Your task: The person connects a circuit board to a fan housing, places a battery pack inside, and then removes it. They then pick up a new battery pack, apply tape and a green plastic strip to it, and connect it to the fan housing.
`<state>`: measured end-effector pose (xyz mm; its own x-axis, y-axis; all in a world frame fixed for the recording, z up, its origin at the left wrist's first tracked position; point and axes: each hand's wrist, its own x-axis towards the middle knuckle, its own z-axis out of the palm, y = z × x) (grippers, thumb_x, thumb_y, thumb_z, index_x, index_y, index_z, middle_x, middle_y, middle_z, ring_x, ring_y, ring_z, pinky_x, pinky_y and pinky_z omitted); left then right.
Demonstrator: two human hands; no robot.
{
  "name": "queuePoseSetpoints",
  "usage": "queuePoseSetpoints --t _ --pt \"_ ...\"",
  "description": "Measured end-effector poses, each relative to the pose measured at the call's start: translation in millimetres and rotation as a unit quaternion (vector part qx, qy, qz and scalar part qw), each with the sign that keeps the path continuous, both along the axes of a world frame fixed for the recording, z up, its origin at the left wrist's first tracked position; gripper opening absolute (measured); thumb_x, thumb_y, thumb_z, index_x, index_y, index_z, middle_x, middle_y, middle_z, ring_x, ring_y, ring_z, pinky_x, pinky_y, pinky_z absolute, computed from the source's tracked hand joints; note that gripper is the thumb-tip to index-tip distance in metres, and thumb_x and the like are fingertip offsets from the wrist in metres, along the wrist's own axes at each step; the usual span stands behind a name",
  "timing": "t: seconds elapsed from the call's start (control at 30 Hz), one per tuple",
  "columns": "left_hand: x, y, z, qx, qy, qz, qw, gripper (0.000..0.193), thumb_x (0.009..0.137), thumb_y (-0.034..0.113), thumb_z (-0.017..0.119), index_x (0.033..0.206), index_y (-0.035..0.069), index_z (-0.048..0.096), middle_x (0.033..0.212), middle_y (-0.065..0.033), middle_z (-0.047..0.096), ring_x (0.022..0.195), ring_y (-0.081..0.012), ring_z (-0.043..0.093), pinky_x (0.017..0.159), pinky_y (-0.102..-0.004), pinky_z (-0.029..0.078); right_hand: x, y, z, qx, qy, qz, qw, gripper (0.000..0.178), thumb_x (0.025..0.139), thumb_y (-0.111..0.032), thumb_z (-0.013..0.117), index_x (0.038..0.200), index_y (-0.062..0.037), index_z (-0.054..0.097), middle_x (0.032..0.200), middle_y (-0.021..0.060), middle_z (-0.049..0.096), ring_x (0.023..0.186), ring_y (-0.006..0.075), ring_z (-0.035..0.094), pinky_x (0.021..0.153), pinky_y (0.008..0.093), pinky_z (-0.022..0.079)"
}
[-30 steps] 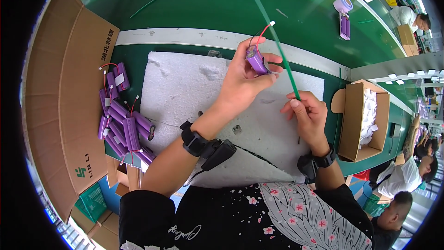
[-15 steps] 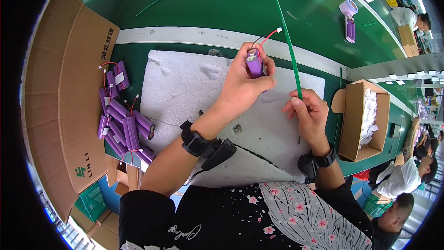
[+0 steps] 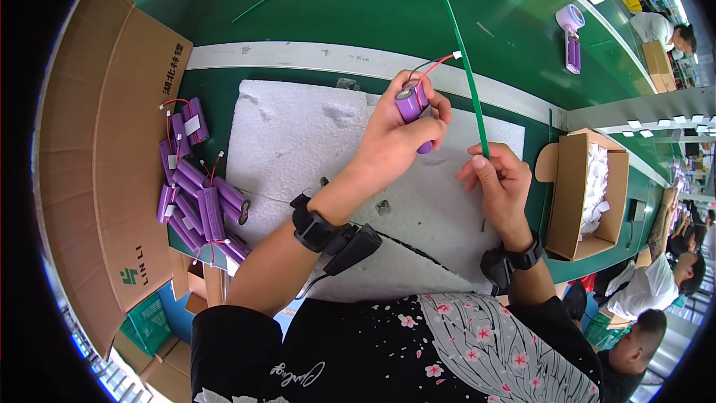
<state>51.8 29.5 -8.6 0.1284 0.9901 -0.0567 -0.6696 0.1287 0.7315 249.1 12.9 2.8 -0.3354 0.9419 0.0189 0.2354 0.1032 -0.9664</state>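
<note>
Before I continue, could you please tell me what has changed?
The green strip in the right hand swung more upright; the purple battery pack in the left hand turned, its connector moving right. Two purple units on the far green surface slid right. Both holds and the foam board stayed.

A green conveyor belt point(image 3: 388, 15), co-workers point(image 3: 645, 291) alongside, cardboard boxes point(image 3: 112, 164) and piled battery packs point(image 3: 211, 213) mark this as a factory workshop

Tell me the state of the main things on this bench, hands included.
Battery pack: held, enclosed by the left hand
White plug: unconnected
Green strip: nearly straight, pinched at one end by the right hand
Other packs: heaped loosely
Small cardboard box: open, holding white pieces
Foam board: flat, dented
</note>
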Motion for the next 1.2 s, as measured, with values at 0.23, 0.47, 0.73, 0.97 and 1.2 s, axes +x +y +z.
queuePoseSetpoints --t 0.23,0.47,0.73,0.97,1.2 --pt "1 -1 2 -0.013 -0.026 -0.021 0.999 0.034 0.080 -0.006 0.061 0.103 0.012 0.043 0.089 -0.0120 0.057 0.073 -0.0168 0.056 0.063 -0.0325 0.046 0 0 -1 0.002 0.010 -0.002 1.000 0.016 0.096 -0.012 0.057 0.104 0.0012 0.061 0.072 0.0082 0.069 0.056 0.0076 0.056 0.052 0.0213 0.046" --pt "1 -3 5 0.016 0.051 -0.048 0.997 0.039 0.081 0.003 0.072 0.105 0.012 0.043 0.093 -0.0095 0.057 0.074 -0.0147 0.056 0.062 -0.0319 0.045 1 0 -4 0.000 0.051 -0.035 0.998 0.014 0.098 -0.015 0.053 0.105 -0.0029 0.053 0.071 0.0097 0.067 0.052 0.0098 0.055 0.050 0.0219 0.043" --pt "1 -1 4 -0.008 0.009 -0.056 0.998 0.032 0.085 0.005 0.067 0.105 0.012 0.043 0.093 -0.0093 0.057 0.071 -0.0146 0.055 0.061 -0.0316 0.044 2 1 -5 -0.003 0.041 -0.036 0.999 0.013 0.099 -0.016 0.052 0.103 -0.0037 0.052 0.071 0.0102 0.067 0.052 0.0103 0.055 0.051 0.0217 0.044" --pt "-1 -1 2 -0.028 -0.022 -0.062 0.997 0.031 0.082 -0.001 0.059 0.106 0.012 0.043 0.094 -0.0087 0.055 0.072 -0.0149 0.053 0.062 -0.0318 0.043 2 1 -5 -0.008 0.039 -0.036 0.999 0.013 0.099 -0.015 0.052 0.104 -0.0030 0.053 0.071 0.0101 0.067 0.053 0.0103 0.055 0.051 0.0223 0.044" --pt "0 -3 -3 -0.028 -0.028 -0.042 0.998 0.038 0.076 -0.008 0.052 0.107 0.013 0.044 0.098 -0.0082 0.051 0.078 -0.0156 0.051 0.067 -0.0321 0.041 2 1 -5 -0.011 0.032 -0.035 0.999 0.014 0.099 -0.014 0.052 0.105 -0.0025 0.053 0.071 0.0100 0.067 0.054 0.0102 0.055 0.052 0.0223 0.044"
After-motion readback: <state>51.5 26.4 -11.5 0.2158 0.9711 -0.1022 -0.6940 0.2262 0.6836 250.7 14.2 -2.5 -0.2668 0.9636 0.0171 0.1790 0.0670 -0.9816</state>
